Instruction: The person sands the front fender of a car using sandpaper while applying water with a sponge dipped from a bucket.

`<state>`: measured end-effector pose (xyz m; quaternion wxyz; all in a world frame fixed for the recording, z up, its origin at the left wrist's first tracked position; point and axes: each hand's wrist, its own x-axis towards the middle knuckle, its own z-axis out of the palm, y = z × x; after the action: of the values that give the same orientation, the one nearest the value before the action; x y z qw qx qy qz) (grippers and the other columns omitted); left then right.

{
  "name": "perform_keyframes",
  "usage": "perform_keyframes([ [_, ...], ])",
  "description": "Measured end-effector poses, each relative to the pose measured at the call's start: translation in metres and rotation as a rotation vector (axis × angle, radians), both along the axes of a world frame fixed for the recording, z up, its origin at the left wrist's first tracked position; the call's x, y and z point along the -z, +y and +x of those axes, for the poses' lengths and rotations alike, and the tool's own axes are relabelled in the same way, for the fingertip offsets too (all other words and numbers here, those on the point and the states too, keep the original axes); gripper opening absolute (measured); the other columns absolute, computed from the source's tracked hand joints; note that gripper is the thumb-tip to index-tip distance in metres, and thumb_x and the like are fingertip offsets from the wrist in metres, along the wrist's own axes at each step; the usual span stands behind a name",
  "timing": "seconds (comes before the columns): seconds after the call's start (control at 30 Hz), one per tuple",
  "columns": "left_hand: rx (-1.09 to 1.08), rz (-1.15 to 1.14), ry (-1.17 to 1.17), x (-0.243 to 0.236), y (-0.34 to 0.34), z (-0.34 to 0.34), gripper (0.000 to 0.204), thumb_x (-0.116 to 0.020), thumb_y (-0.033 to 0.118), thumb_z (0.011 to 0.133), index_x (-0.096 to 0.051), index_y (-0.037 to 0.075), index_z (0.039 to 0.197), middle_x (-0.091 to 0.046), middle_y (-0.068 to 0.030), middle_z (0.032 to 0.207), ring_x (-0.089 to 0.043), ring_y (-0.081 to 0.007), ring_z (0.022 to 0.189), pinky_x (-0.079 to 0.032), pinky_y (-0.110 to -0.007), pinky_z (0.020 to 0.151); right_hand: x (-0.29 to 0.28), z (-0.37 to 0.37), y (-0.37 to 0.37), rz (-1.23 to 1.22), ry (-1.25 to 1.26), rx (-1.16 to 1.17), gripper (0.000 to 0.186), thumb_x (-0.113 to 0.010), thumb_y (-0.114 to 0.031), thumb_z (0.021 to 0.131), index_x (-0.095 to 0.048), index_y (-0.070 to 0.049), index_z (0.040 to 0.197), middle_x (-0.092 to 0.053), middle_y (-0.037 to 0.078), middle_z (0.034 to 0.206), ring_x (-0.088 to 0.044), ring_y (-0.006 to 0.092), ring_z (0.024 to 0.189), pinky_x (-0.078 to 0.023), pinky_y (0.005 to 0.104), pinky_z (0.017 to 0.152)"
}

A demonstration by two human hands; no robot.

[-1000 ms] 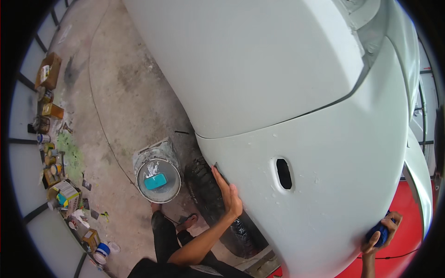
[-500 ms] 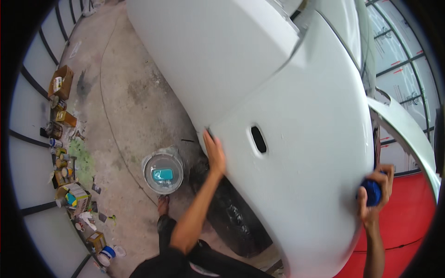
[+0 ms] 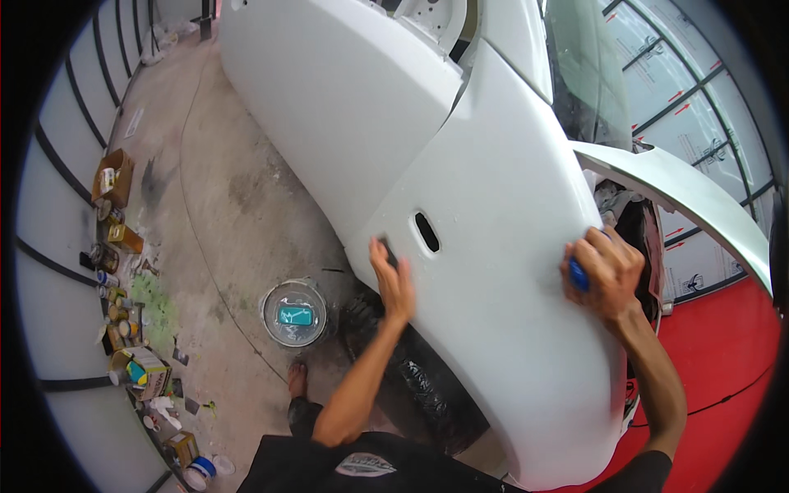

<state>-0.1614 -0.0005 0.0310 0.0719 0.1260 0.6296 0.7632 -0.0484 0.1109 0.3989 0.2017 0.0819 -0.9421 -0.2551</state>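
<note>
A white car fender (image 3: 501, 246) curves across the middle of the view, with a small dark oval slot (image 3: 426, 232) in it. My left hand (image 3: 393, 279) presses a small dark pad flat against the fender's lower left edge, just left of the slot. My right hand (image 3: 606, 271) is closed around a blue block (image 3: 578, 274) and holds it against the fender's upper right side. A black tyre (image 3: 411, 374) shows under the fender, below my left forearm.
A white car door (image 3: 329, 107) adjoins the fender at the upper left. A round bucket of water (image 3: 294, 313) with a teal object in it stands on the concrete floor. Cans, boxes and bottles (image 3: 123, 329) line the left wall. The raised white bonnet (image 3: 682, 193) and red floor (image 3: 723, 386) lie to the right.
The view has swung so the fender sits more upright. My right hand has slid the blue block up the fender's right side. My left hand has shifted slightly up along the left edge.
</note>
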Motion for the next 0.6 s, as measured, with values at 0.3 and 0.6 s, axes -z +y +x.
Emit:
perform_keyframes([
  [0.3, -0.028, -0.1, 0.027, -0.023, 0.0, -0.005, 0.101, -0.039, 0.064, 0.103, -0.005, -0.013, 0.16, -0.004, -0.0362, 0.167, -0.003, -0.0526, 0.156, -0.008, -0.057, 0.127, 0.012, -0.065, -0.005, 0.168, -0.171, 0.107, 0.048, -0.092, -0.019, 0.056, -0.063, -0.013, 0.094, -0.064, 0.003, 0.095, -0.067, 0.0227, 0.089, -0.057, 0.0369, 0.061],
  [0.6, 0.014, -0.12, 0.174, -0.035, -0.005, -0.014, 0.096, -0.034, 0.06, 0.107, -0.002, -0.013, 0.16, -0.002, -0.0346, 0.168, -0.004, -0.0473, 0.158, -0.005, -0.052, 0.129, 0.003, -0.051, 0.0, 0.081, -0.092, 0.021, 0.038, -0.088, -0.018, 0.068, -0.064, -0.014, 0.097, -0.06, 0.007, 0.101, -0.064, 0.026, 0.09, -0.057, 0.0389, 0.065],
])
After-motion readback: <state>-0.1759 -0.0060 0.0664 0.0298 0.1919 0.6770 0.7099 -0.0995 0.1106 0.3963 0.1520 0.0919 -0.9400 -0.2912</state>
